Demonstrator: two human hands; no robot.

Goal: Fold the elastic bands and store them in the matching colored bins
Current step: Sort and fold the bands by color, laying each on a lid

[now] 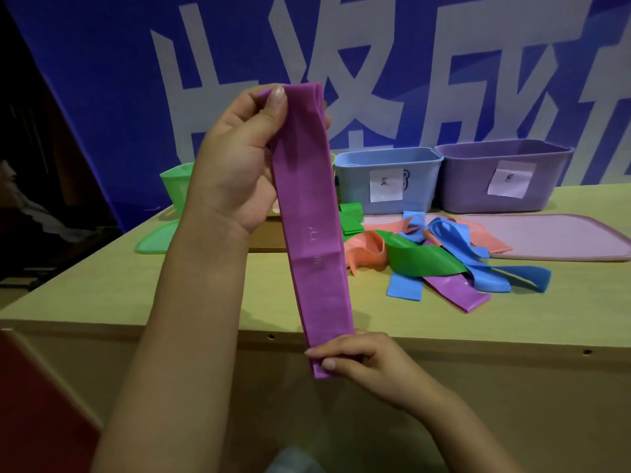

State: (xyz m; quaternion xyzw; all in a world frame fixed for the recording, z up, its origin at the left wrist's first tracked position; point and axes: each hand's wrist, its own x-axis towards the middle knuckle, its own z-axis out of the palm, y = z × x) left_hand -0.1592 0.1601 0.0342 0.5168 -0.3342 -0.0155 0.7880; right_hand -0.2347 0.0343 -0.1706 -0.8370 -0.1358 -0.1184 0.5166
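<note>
Between both hands' fingers [277, 100], purple band [316, 233] stretched.

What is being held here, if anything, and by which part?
A purple elastic band, stretched upright: the left hand pinches its top end, and the right hand pinches its bottom end.

One wide-angle view from the person's head looks forward and down, very near both raised forearms, across the counter [102, 295] toward the bins along its far edge and the blue banner [119, 80] behind.
</note>
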